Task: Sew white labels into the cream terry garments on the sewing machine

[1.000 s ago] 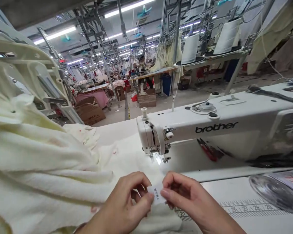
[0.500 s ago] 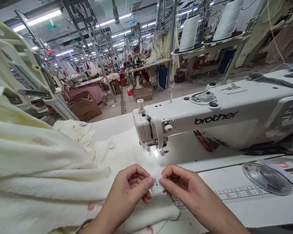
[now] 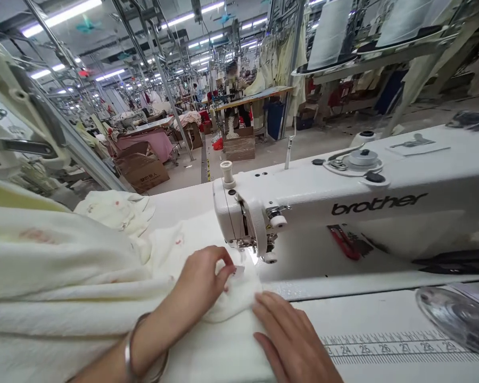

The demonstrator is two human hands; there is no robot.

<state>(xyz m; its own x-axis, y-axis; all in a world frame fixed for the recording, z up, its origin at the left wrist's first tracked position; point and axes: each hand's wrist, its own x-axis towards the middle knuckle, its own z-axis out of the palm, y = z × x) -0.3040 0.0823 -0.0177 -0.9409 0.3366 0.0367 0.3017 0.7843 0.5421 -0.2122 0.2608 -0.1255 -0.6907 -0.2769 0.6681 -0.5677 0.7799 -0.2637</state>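
My left hand (image 3: pixel 203 274) pinches a small white label (image 3: pixel 239 271) between thumb and fingertips, low over cream fleece fabric (image 3: pixel 227 303). Just behind the label is the needle area of a white sewing machine (image 3: pixel 239 215), its lamp lit; the fabric and fingers partly hide the needle. Flat at the right edge of the fabric lies my right hand (image 3: pixel 289 338), fingers stretched and touching the cloth. A metal bangle (image 3: pixel 130 351) circles my left wrist.
Bunched cream fabric (image 3: pixel 56 266) fills the left side. Red-handled thread snips (image 3: pixel 345 243) lie beneath the machine arm. A printed ruler (image 3: pixel 403 347) and a clear round dish (image 3: pixel 455 319) are at right. Thread cones (image 3: pixel 329 37) stand behind.
The label, held in both hands before, is now only in my left hand, nearer the needle and down by the fabric. My right hand has let go and come down on the fabric's edge.
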